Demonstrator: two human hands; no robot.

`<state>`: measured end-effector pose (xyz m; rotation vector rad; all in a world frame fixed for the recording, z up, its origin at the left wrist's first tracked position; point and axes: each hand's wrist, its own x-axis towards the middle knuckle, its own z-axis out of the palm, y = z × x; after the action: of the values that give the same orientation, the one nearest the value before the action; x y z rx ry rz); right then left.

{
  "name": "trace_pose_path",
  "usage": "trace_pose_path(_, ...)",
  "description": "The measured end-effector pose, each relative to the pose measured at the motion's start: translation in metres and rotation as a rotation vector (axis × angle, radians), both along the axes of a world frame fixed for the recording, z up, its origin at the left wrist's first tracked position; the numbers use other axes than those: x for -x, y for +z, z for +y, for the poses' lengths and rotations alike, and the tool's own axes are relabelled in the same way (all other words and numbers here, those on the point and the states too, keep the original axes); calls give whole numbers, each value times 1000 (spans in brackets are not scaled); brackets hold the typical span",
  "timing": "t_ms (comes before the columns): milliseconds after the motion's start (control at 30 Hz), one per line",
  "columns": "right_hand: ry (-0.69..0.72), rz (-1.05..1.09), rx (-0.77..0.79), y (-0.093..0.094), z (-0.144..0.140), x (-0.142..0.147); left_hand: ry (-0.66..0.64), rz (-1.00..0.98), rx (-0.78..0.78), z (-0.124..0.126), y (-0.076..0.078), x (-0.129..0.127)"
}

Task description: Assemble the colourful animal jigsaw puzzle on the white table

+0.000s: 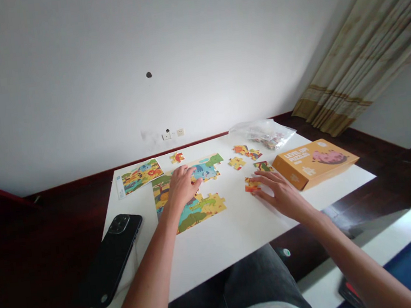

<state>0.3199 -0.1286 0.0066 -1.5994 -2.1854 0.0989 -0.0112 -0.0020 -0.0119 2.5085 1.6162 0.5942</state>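
A partly joined colourful jigsaw puzzle [204,203] lies in the middle of the white table [237,234]. My left hand [182,189] rests flat on it, fingers spread toward its blue upper part. My right hand [282,192] lies to the right, its fingertips on a loose orange puzzle piece [251,184]. Loose pieces lie apart beyond it: a yellow piece [236,162], an orange pair [247,151], one green piece [262,166] and a red-yellow piece [177,157] at the far edge.
An orange puzzle box [314,162] stands at the right, with a clear bag of pieces [264,133] behind it. A picture card [139,176] lies far left. A black phone [111,258] overhangs the table's left edge. My lap is below the near edge.
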Motion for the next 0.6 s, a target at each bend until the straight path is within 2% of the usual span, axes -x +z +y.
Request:
trace_pose_path(233, -59, -49, -26, -6, 49, 22, 2, 16, 11, -2, 1, 0)
trace_pose_path(333, -72, -85, 16, -10, 57, 35, 3, 11, 31, -3, 4, 0)
trace_pose_path(433, -46, -57, 39, -16, 43, 37, -1, 3, 33, -3, 5, 0)
trace_pose_path(600, 19, 73, 5, -14, -1, 21, -17, 20, 10, -1, 4, 0)
